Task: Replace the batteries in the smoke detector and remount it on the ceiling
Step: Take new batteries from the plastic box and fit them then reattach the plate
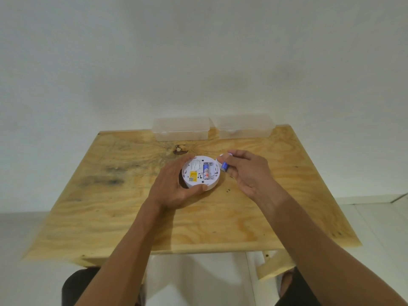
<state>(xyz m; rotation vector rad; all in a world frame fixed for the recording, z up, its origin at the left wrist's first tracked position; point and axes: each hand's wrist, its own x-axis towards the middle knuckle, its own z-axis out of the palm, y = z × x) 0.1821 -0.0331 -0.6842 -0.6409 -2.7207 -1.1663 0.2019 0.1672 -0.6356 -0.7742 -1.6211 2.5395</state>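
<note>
Your left hand (174, 188) cups the round white plastic smoke detector (201, 172) from its left side, thumb along the near rim and fingers curled around the far rim, holding it back-side up just above the pale plywood table (123, 217). Its open back shows a yellow label and a battery bay in which one blue-and-white cylindrical battery (206, 171) already lies. The slot to the right of that battery looks empty.

Your right hand (245, 173) sits just beside the detector's right rim, fingers closed in a pinch on a second blue cylindrical battery (224, 166), tilted with its lower end toward the bay.

You seem to be midway through the battery step: one cell seated, one in hand. Whether the held cell is a fresh one going in or a spent one coming out cannot be told from here. If it is going in, the next move calls for lining it up with the empty slot, checking polarity, and pressing it down against the spring contact while your left hand steadies the housing.

Two translucent plastic boxes (181, 129) stand at the table's far edge, well apart from your hands.
</note>
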